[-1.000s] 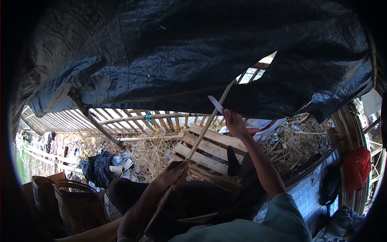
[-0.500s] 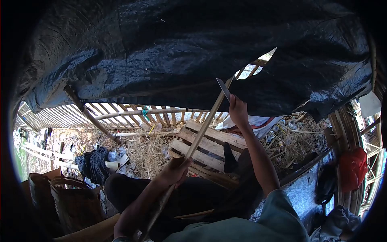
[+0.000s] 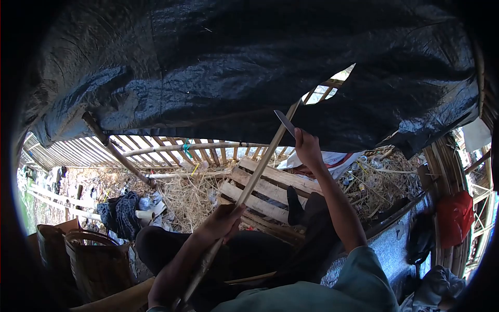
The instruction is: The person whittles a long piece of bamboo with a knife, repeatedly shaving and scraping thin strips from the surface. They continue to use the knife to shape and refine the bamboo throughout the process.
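Low in the view, at six o'clock, the left hand (image 3: 222, 222) is wrapped tight around a long bamboo stick (image 3: 257, 177) that slants up toward one o'clock. Just right of centre, the right hand (image 3: 309, 150) is clenched on a knife (image 3: 285, 122), its blade laid against the stick's upper part. Beyond the hands lies a wooden pallet (image 3: 265, 200) on straw (image 3: 192, 200), with a woven basket (image 3: 96, 260) at eight o'clock. Farther off is a bamboo fence (image 3: 156, 148). A black tarpaulin (image 3: 234, 67) fills twelve o'clock.

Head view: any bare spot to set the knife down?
Pallet slats lie bare between the straw at left and the forearm of the right hand holding the knife. Crowded: clothes and basket far left, litter right; the stick crosses mid-frame.
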